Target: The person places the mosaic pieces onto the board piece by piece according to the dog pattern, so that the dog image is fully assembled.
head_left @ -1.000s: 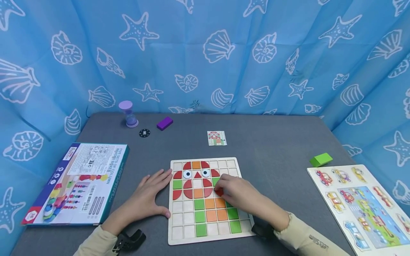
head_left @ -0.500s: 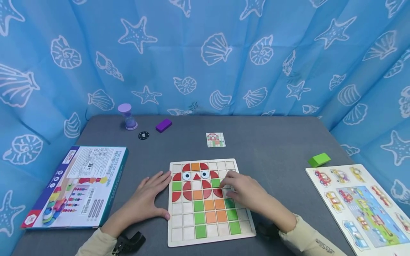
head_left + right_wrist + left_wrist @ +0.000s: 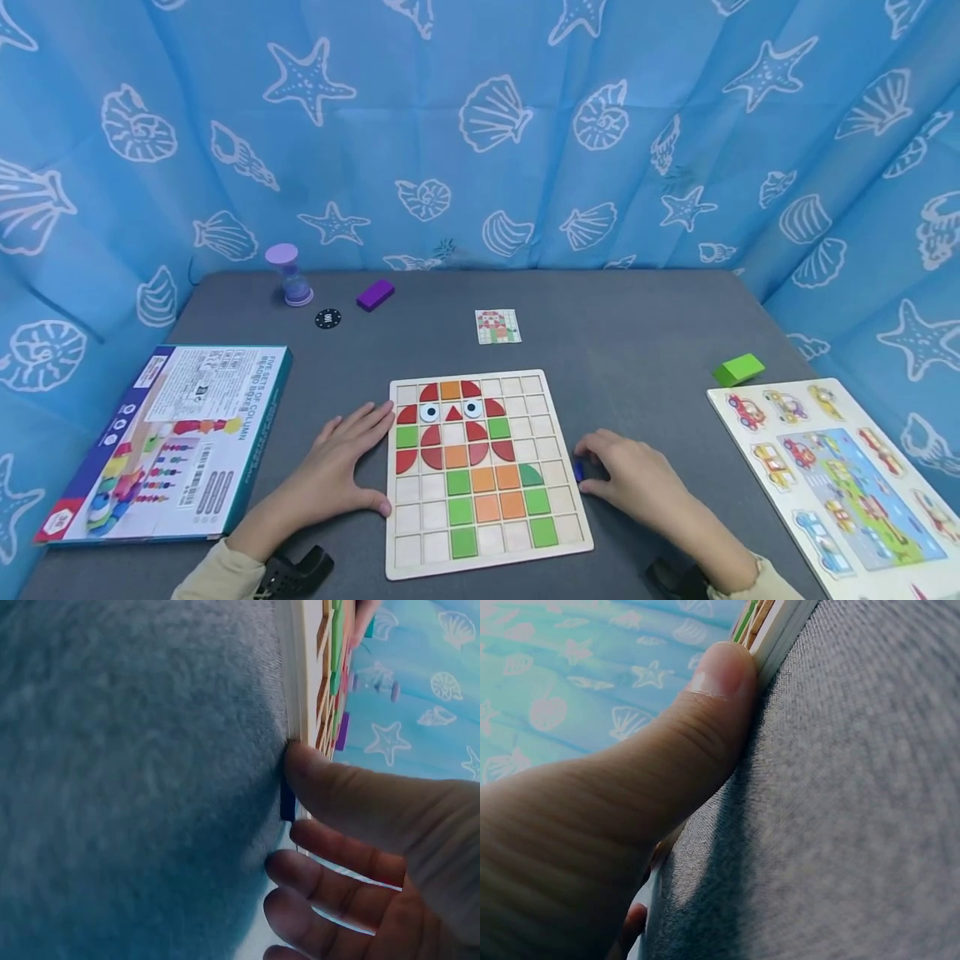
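Observation:
A square wooden grid board (image 3: 489, 567) lies on the table, partly filled with red, green and orange tiles and two round eye tiles (image 3: 429, 412). My left hand (image 3: 341, 467) rests at the board's left edge, fingers spread and thumb tip against the side; the left wrist view shows that thumb (image 3: 720, 682) at the rim. Just off the board's right edge, my right hand (image 3: 637, 475) pinches a small dark blue piece (image 3: 288, 801) between thumb and index finger, low by the tabletop. Its other fingers are loosely bent.
A small pattern card (image 3: 497, 327) lies beyond the board. Farther left are a purple block (image 3: 376, 295), a black disc (image 3: 327, 318) and an hourglass (image 3: 290, 275). A boxed toy (image 3: 172, 442) lies left; a green block (image 3: 738, 369) and vehicle puzzle board (image 3: 832, 475) lie right.
My right hand has left the board and moved right to the blue piece beside it. The red quarter-round tile it was touching now sits in the grid. My left hand stays at the edge.

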`<state>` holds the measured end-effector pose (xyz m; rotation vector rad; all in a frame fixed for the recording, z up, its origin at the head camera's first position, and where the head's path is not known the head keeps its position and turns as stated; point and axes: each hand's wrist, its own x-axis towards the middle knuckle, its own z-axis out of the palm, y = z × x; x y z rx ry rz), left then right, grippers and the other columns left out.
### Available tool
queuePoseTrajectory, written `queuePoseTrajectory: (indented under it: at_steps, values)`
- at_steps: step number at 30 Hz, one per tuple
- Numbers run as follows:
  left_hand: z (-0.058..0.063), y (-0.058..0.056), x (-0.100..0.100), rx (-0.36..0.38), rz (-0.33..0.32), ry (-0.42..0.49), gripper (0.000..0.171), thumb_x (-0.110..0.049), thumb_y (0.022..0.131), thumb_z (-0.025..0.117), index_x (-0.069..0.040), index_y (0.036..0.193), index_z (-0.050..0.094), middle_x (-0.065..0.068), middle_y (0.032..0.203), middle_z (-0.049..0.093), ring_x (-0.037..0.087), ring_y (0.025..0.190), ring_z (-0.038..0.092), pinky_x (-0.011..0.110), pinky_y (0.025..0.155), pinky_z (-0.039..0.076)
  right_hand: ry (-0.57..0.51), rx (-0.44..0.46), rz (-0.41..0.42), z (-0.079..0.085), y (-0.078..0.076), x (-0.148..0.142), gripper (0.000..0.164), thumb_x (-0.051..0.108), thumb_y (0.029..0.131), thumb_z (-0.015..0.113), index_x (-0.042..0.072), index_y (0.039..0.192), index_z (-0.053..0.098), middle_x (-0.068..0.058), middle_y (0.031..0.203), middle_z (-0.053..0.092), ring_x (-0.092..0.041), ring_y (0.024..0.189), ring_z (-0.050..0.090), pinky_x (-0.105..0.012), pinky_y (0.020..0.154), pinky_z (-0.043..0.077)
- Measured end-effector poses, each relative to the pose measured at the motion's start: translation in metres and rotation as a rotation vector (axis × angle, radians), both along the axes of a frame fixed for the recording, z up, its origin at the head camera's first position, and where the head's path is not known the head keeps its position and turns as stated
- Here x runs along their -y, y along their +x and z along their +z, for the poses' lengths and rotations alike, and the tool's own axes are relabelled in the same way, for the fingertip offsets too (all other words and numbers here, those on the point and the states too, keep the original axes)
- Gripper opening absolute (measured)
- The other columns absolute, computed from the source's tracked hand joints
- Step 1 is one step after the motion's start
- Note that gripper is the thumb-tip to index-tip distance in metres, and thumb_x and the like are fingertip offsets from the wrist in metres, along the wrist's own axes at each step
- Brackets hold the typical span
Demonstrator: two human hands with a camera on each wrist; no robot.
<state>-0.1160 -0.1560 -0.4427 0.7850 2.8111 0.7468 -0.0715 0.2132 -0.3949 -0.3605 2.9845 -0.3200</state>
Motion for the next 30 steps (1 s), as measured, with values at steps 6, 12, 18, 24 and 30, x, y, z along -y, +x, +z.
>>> queuePoseTrajectory:
  at_steps: [6, 12, 18, 24, 30]
  values:
    - [-0.001, 0.000, -0.001, -0.012, -0.005, -0.002, 0.116, -0.075, 0.047, 0.062, -0.018, 0.141, 0.026, -0.006, 0.147, 0.020, 0.023, 0.135, 0.014, 0.056, 0.102, 0.008, -0.005, -0.031, 0.014, -0.002, 0.001, 0.004, 0.023, 0.010, 0.068, 0.074, 0.020, 0.084, 0.062, 0.012, 0.078, 0.053, -0.003, 0.067, 0.050, -0.023, 0.054, 0.041]
    - [0.000, 0.000, -0.002, -0.014, -0.004, 0.001, 0.116, -0.075, 0.047, 0.062, -0.017, 0.141, 0.027, -0.006, 0.147, 0.020, 0.023, 0.135, 0.014, 0.056, 0.102, 0.008, 0.017, -0.067, 0.017, -0.002, 0.000, 0.002, 0.021, 0.009, 0.068, 0.074, 0.020, 0.081, 0.063, 0.011, 0.077, 0.053, -0.005, 0.066, 0.052, -0.024, 0.054, 0.043]
    - [0.001, 0.001, -0.002, -0.011, 0.002, -0.006, 0.116, -0.076, 0.047, 0.061, -0.017, 0.141, 0.027, -0.006, 0.147, 0.020, 0.023, 0.135, 0.014, 0.056, 0.102, 0.008, 0.000, -0.195, 0.128, 0.000, -0.003, 0.000, 0.019, 0.013, 0.066, 0.076, 0.021, 0.076, 0.063, 0.013, 0.074, 0.054, -0.003, 0.064, 0.053, -0.028, 0.059, 0.044]
    - [0.001, 0.001, -0.002, -0.004, 0.008, -0.010, 0.117, -0.076, 0.046, 0.062, -0.018, 0.141, 0.027, -0.006, 0.147, 0.020, 0.023, 0.135, 0.014, 0.056, 0.103, 0.008, -0.043, -0.230, 0.379, 0.004, -0.006, 0.011, 0.018, 0.011, 0.067, 0.074, 0.022, 0.079, 0.064, 0.013, 0.078, 0.055, 0.000, 0.069, 0.051, -0.031, 0.066, 0.042]
    - [0.003, 0.001, -0.004, 0.010, 0.007, -0.015, 0.117, -0.075, 0.046, 0.062, -0.017, 0.141, 0.027, -0.006, 0.147, 0.020, 0.023, 0.135, 0.013, 0.056, 0.103, 0.008, 0.044, -0.196, 0.395, 0.004, -0.007, 0.018, 0.019, 0.012, 0.066, 0.075, 0.023, 0.077, 0.065, 0.012, 0.076, 0.055, -0.001, 0.068, 0.048, -0.029, 0.063, 0.039]
